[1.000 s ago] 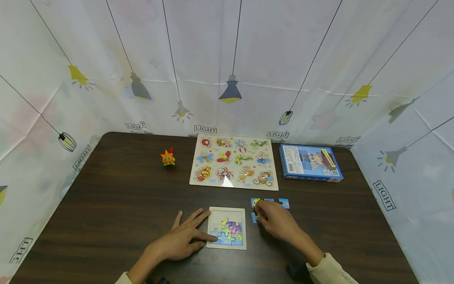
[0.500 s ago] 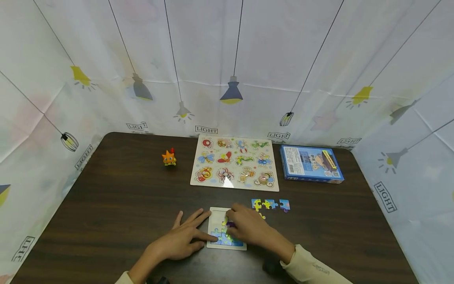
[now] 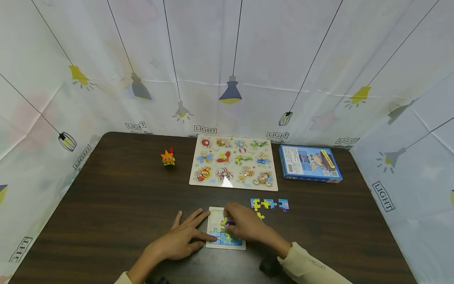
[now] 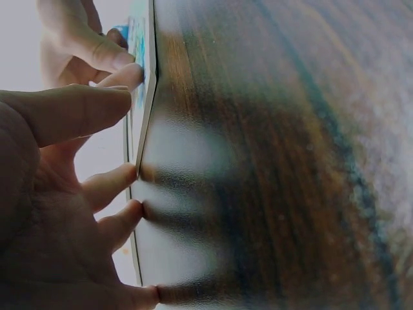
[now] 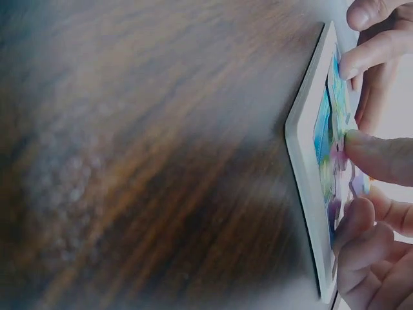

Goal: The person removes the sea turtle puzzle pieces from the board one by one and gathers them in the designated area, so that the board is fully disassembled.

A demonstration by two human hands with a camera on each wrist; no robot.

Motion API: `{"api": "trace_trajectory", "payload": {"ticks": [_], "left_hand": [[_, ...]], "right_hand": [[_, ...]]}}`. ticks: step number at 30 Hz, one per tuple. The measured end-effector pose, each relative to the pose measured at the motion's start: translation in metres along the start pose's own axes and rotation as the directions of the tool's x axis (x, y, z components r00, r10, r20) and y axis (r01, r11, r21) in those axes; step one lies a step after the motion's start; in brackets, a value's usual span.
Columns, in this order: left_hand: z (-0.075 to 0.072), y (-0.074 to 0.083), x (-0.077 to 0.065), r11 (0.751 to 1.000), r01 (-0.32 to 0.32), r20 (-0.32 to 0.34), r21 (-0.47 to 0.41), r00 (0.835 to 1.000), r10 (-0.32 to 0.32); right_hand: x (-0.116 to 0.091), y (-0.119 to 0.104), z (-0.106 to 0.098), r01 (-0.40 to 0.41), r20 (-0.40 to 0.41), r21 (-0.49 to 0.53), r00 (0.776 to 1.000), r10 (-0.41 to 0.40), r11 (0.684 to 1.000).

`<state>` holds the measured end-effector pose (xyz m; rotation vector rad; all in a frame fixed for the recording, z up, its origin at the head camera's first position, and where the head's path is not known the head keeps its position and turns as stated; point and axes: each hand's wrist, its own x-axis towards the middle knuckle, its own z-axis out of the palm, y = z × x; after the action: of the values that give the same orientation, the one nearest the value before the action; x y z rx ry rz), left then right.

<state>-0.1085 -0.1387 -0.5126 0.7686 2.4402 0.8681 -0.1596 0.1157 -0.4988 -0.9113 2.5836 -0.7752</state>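
A small square jigsaw puzzle in a pale wooden tray (image 3: 217, 211) lies in front of me, its lower part filled with blue, green and purple pieces. My left hand (image 3: 179, 241) rests spread beside it, the index fingertip on the lower-left pieces and another fingertip at the tray's upper-left edge. Over the tray's right half is my right hand (image 3: 244, 223); in the right wrist view its thumb and fingers pinch a purplish puzzle piece (image 5: 359, 184) at the puzzle's surface. The hand hides much of that piece. Loose puzzle pieces (image 3: 268, 204) lie to the right of the tray.
Behind the tray lies a large peg board (image 3: 234, 162) with insect pictures. A blue box (image 3: 311, 163) is at its right, an orange toy figure (image 3: 168, 158) at its left. A printed curtain (image 3: 198, 51) stands behind the dark table (image 3: 117, 197).
My right hand has moved left from the loose pieces to the tray, and shifted only slightly over it in the last half second. The left hand keeps its place.
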Motion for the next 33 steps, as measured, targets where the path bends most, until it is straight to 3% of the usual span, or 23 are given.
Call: {"api": "trace_trajectory", "payload": {"ticks": [8, 18, 22, 28, 33], "left_hand": [[0.001, 0.0, 0.001, 1.0, -0.003, -0.002, 0.006, 1.0, 0.003], [-0.001, 0.004, 0.0, 1.0, -0.023, -0.015, 0.0, 1.0, 0.023], [-0.003, 0.005, -0.001, 1.0, -0.023, -0.018, 0.006, 1.0, 0.023], [-0.003, 0.005, -0.001, 1.0, -0.016, -0.021, 0.01, 1.0, 0.016], [-0.002, 0.005, -0.001, 1.0, -0.014, -0.02, 0.015, 1.0, 0.015]], "right_hand": [[0.0, 0.007, 0.002, -0.009, -0.003, 0.166, 1.0, 0.01, 0.986], [0.0, 0.017, 0.002, -0.026, 0.019, 0.401, 1.0, 0.02, 0.916], [0.0, 0.017, 0.0, -0.035, 0.025, 0.44, 0.999, 0.027, 0.897], [0.0, 0.017, -0.006, -0.04, 0.014, 0.445, 0.999, 0.037, 0.895], [-0.011, 0.029, -0.023, -0.048, -0.035, 0.454, 0.997, 0.071, 0.89]]}}
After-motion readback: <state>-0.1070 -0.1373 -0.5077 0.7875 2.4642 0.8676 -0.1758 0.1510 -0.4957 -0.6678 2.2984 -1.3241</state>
